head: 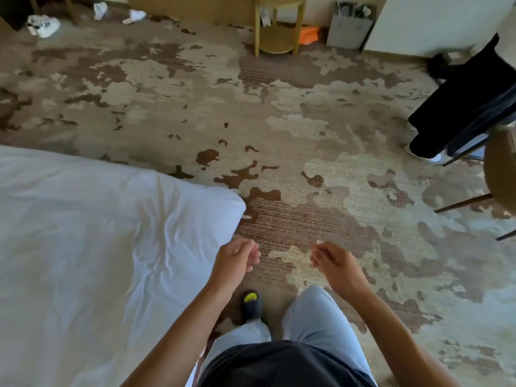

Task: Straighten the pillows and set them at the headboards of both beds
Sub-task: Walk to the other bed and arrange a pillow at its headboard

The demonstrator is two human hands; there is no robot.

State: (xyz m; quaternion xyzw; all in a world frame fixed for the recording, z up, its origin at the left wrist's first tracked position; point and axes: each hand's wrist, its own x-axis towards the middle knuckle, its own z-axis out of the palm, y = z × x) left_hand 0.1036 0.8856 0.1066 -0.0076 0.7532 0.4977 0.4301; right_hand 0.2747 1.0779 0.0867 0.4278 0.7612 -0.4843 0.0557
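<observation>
While one bed sits left, two hands hover, fingers loosely curled, empty.

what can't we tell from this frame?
- Pillows, headboards, second bed: outside the head view; only a corner of one bed shows.
- Left hand, right hand: loosely curled, nothing held.
- Bin contents: too small.
- Chair: cut by right edge.
</observation>
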